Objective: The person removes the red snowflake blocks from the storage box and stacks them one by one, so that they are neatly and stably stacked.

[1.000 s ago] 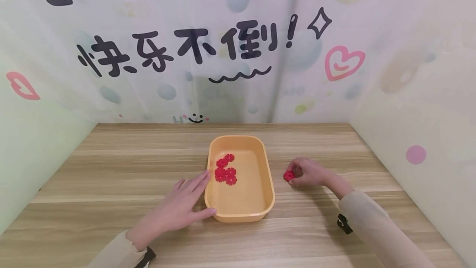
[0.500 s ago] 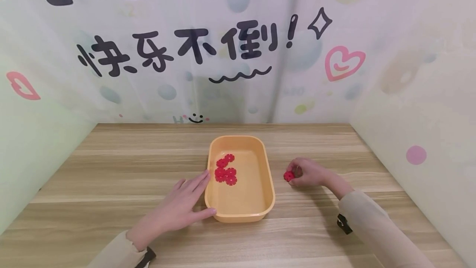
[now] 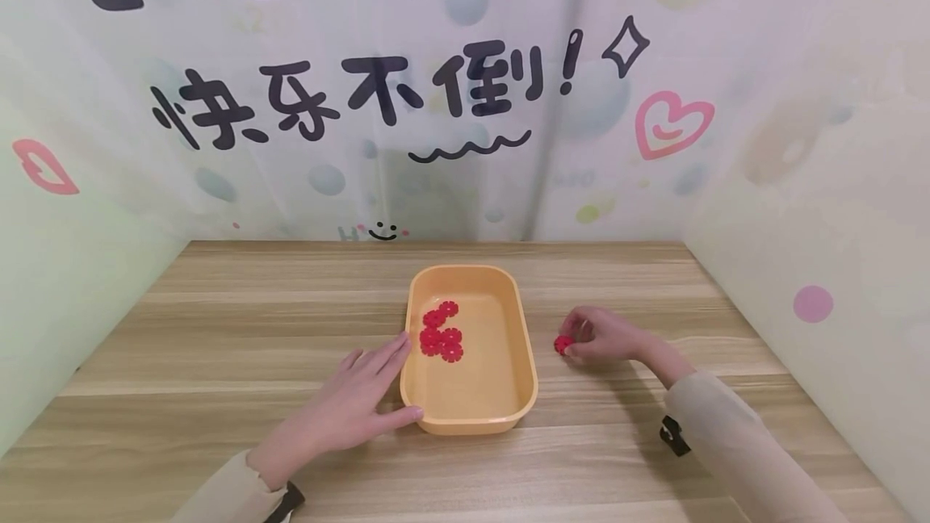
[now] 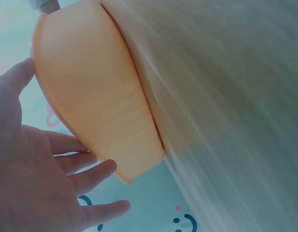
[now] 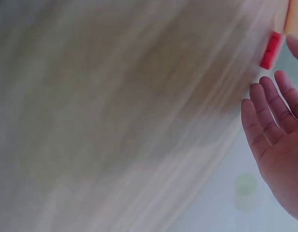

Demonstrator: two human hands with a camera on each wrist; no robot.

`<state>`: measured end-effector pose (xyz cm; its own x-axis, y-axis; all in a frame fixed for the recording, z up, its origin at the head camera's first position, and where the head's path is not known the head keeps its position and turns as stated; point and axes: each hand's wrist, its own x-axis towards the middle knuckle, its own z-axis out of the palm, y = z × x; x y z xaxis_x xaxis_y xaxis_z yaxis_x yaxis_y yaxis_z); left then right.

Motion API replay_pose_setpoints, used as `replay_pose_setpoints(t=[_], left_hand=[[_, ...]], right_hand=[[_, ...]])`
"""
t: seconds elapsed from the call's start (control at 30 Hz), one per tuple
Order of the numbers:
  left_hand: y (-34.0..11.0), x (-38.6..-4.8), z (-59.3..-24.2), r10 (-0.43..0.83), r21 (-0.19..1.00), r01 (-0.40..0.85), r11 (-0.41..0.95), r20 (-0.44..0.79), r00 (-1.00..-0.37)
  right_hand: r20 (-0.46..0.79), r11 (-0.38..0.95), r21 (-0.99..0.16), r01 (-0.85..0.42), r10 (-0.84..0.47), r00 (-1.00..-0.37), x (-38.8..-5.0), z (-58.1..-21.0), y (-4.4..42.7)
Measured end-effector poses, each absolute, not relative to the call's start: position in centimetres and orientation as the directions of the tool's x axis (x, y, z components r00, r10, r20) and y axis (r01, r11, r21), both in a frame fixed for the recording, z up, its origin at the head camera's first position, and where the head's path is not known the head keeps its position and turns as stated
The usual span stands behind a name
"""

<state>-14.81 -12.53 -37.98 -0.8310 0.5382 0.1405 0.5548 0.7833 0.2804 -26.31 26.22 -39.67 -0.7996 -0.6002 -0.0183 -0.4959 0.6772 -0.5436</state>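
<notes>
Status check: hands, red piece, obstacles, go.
Left hand touching orange tray. Right hand beside red piece, fingers not curled round it. Red piece on table, outside tray. Tray wall between it and red discs inside.

I have eased my bare right hand point(image 3: 609, 337) slightly back to the right, and its long beige fabric sleeve point(image 3: 734, 434) and black wrist strap point(image 3: 674, 437) have shifted along. My thumb now lies a little higher against the small, red, round, notched piece point(image 3: 562, 345), whose top edge looks marginally lower.
</notes>
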Motion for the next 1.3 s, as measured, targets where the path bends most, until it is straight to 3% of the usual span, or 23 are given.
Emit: replay_pose_setpoints(t=[0.33, 0.67, 1.0, 1.3], left_hand=[[-12.6, -14.8, -37.9, 0.538, 0.276, 0.557, 0.784, 0.145, -0.830], [-12.5, -14.8, -37.8, 0.534, 0.284, 0.546, 0.788, 0.125, -0.836], [-12.5, -14.7, -37.7, 0.536, 0.276, 0.550, 0.788, 0.132, -0.834], [-12.6, -14.8, -37.8, 0.543, 0.243, 0.560, 0.792, 0.139, -0.828]], right_hand=[[0.146, 0.645, -0.500, -0.578, -0.595, -0.791, -28.3, -35.7, 25.4], [0.180, 0.631, -0.466, -0.620, -0.618, -0.765, -30.4, -30.8, 20.2], [0.070, 0.637, -0.418, -0.647, -0.688, -0.723, -30.5, -29.0, 12.4], [-0.110, 0.671, -0.435, -0.601, -0.702, -0.704, -30.2, -30.8, 8.0]])
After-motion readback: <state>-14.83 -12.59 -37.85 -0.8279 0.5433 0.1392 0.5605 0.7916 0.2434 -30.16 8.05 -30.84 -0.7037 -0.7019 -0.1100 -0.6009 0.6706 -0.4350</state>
